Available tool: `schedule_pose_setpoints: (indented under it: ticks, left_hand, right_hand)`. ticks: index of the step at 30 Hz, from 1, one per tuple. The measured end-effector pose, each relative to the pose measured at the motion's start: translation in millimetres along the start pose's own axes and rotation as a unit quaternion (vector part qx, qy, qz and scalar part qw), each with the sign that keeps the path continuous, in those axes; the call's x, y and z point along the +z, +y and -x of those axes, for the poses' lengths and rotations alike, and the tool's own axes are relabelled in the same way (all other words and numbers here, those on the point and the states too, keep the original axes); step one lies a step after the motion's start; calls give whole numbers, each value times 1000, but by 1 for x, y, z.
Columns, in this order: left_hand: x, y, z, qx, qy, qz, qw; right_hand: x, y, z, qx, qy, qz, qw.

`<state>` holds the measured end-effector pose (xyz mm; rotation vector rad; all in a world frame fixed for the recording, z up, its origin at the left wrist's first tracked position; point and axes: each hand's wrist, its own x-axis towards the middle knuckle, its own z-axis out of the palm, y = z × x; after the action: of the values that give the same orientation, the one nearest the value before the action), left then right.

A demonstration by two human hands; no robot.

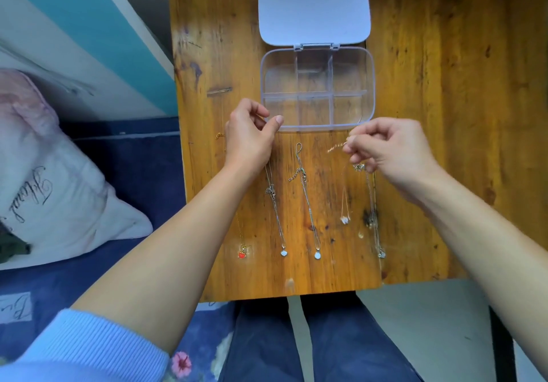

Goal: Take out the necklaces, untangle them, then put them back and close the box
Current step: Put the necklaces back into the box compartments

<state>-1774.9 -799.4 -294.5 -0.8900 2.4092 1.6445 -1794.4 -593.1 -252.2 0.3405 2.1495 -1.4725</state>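
Necklaces laid out, box (pixel 317 88) open and empty.
Right hand (pixel 391 150) grip pinched on a gold chain (pixel 336 147) just below the box's near right corner; left hand (pixel 249 135) pinches a silver chain (pixel 275 203); chains run lengthwise toward the table's (pixel 430 114) near edge.

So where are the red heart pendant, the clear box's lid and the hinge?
red heart pendant (pixel 242 254), head view, middle of the red charm.
lid (pixel 314 10), head view, centre of the opened flat panel.
hinge (pixel 316 46), head view, middle of the strip joining lid and box.
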Motion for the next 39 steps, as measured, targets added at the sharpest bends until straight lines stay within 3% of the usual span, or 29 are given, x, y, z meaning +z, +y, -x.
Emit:
schedule_pose_setpoints:
  ticks: [9,21,30,39]
  left_hand:
    - [-4,0,-2,-34,-15,14,999]
    - [-4,-1,0,-33,-6,3,999]
    - [-3,-2,0,-41,0,8,999]
    - [-1,-1,2,-41,3,11,999]
  right_hand:
    - [-32,-74,0,-75,-36,-59,995]
    - [-48,-125,-9,-165,25,-84,982]
    - [-43,-114,-29,-147,54,-50,986]
    - [-19,-68,-82,-70,74,95,990]
